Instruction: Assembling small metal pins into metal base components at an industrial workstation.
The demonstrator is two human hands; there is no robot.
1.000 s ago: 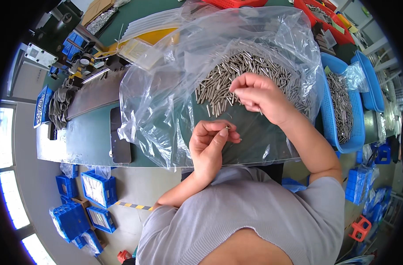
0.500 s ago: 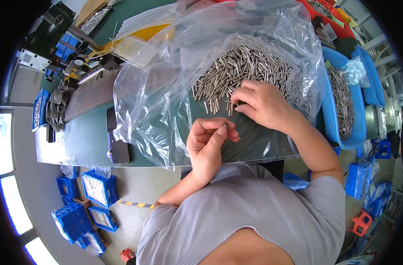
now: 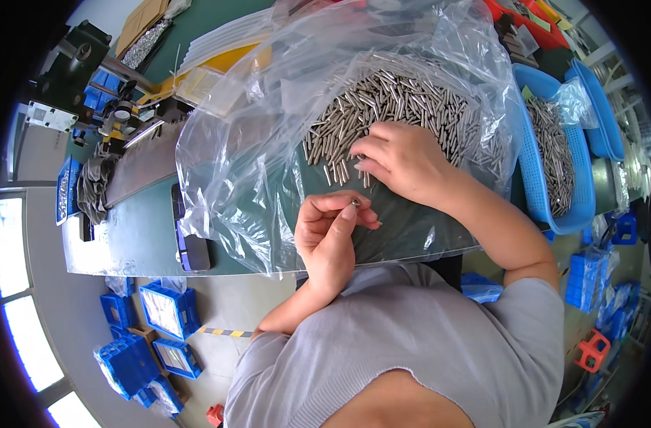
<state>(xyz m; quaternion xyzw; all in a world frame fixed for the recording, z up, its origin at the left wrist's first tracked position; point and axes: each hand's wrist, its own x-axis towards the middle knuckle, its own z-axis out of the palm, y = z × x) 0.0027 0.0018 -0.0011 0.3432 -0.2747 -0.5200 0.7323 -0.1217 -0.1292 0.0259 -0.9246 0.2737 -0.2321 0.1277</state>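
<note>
at far l., a bench fixture w/ dial gauge stands on the green desk; a grey cloth bundle lies nearer the desk edge. next, a dark flat device, phone-like, sits at the near edge, partly under a clear plastic sheet. ctr.: l. hand is raised near the desk edge, thumb & index closed in a pinch on a small metal piece, seen approx. end-on, prob. a pin; other fingers curled, contents (if any) n/a from this view. beyond it, a few pins lie roughly side by side just off the near edge of the main pin pile, which is loose on the sheet, mixed orientation. r. hand is palm-down over the near side of the pile, fingers bent, thumb & index slightly apart, tips at the pins; cannot tell whether it has hold of one. at r., a blue perforated basket contains a further qty of pins; a 2nd blue basket is beside it. progress, est.: one piece in hand, large qty in pile, so most handling appears left to do; whether basket qty is finished or unworked stock cannot be determined.
</note>
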